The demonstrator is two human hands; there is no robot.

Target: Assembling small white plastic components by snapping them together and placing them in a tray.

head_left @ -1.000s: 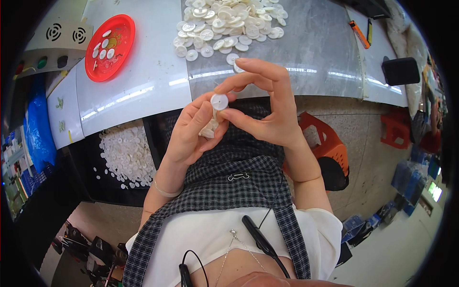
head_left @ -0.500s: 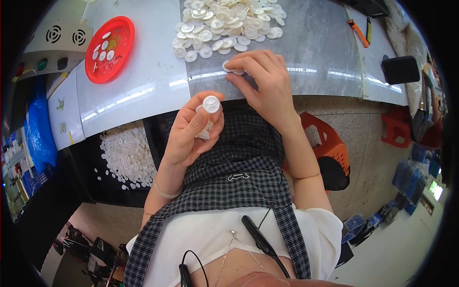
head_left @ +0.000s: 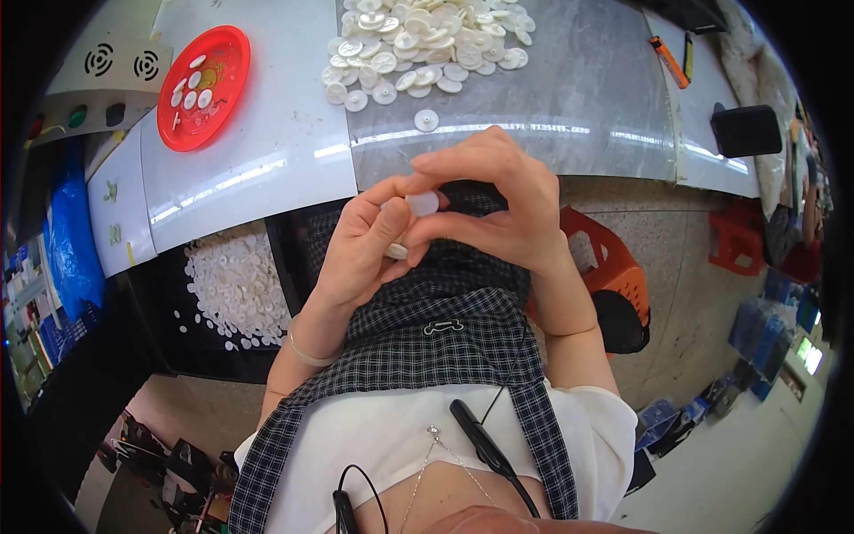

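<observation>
My left hand (head_left: 360,236) is closed round several small white plastic discs (head_left: 397,252), held in front of my apron just off the table's near edge. My right hand (head_left: 498,200) has come up against it, thumb and forefinger curved round a white disc (head_left: 422,205) at the left fingertips. Fingers partly cover how the held discs lie together. One loose disc (head_left: 426,120), ribbed with a small central stud, lies on the table beyond my right hand. Farther back is a large pile of similar discs (head_left: 436,40).
At the left of the table is a red plate (head_left: 233,102) with a few discs. Below the edge, a black bin (head_left: 160,334) holds many small white pieces. A black phone-like object (head_left: 745,131) and an orange cutter (head_left: 669,62) lie right. An orange stool (head_left: 605,258) stands beside me.
My right hand has drawn back from the tabletop to my left hand with a disc, leaving one disc lying there. The left hand has turned slightly and shifted right.
</observation>
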